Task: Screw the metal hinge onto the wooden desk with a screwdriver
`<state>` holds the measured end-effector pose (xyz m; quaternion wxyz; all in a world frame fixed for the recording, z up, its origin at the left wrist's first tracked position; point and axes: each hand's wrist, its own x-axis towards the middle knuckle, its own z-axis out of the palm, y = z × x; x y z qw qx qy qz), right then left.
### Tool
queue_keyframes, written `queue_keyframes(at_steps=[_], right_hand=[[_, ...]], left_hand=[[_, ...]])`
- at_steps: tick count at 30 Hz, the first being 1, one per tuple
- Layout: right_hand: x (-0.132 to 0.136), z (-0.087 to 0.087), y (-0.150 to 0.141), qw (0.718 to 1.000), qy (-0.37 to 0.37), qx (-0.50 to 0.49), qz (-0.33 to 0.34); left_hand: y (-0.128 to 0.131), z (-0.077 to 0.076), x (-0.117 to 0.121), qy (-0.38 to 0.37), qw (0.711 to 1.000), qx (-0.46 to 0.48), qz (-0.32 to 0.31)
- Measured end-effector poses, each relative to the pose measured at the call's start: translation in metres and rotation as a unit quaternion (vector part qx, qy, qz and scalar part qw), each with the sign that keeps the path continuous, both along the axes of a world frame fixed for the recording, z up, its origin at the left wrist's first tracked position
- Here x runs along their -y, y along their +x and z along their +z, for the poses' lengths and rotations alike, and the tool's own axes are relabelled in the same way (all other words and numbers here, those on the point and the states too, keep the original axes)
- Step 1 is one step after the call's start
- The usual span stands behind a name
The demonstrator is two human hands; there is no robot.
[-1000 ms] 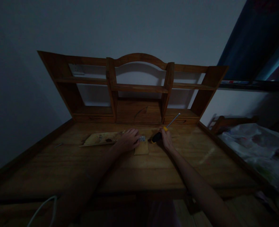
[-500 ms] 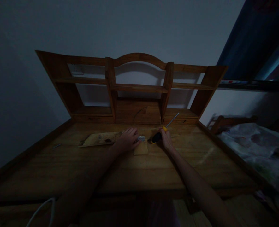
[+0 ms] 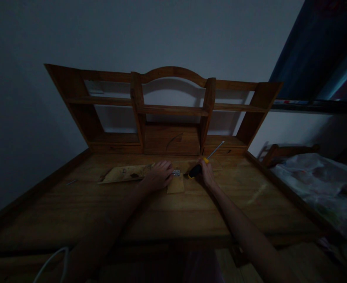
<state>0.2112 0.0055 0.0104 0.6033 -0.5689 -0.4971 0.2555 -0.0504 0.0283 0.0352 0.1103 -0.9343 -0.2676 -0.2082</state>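
Observation:
My left hand (image 3: 161, 176) is closed over the right end of a rough wooden board (image 3: 123, 173), and its fingers hide that end. Beside its thumb lies a small metal hinge (image 3: 176, 172), above a short light piece of wood (image 3: 176, 185). My right hand (image 3: 207, 173) is wrapped round the black and yellow handle of a screwdriver (image 3: 195, 171). The screwdriver's shaft points away, up and to the right, with its tip clear of the hinge.
A wooden shelf unit (image 3: 173, 111) stands along the back of the desk (image 3: 191, 220). A small thin metal piece (image 3: 71, 182) lies at the left. A white cable (image 3: 51, 259) loops at the lower left, and plastic-covered things (image 3: 309, 173) are off the right edge.
My left thumb has drawn back slightly from the hinge, so more of the hinge shows. My right hand and the screwdriver have hardly moved.

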Motion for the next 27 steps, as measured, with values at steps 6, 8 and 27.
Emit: queue_keyframes(at_steps=[6,8,27], right_hand=[[-0.003,-0.004,0.002,1.000,-0.007,-0.006,-0.012],[-0.004,-0.005,0.003,1.000,-0.010,-0.011,-0.015],[-0.006,-0.006,0.004,1.000,-0.009,-0.014,-0.008]], left_hand=[[0.003,-0.004,-0.006,0.022,0.999,-0.017,0.022],[0.003,-0.005,-0.008,0.029,0.999,-0.026,0.030],[0.002,-0.001,-0.001,0.045,0.998,-0.033,0.029]])
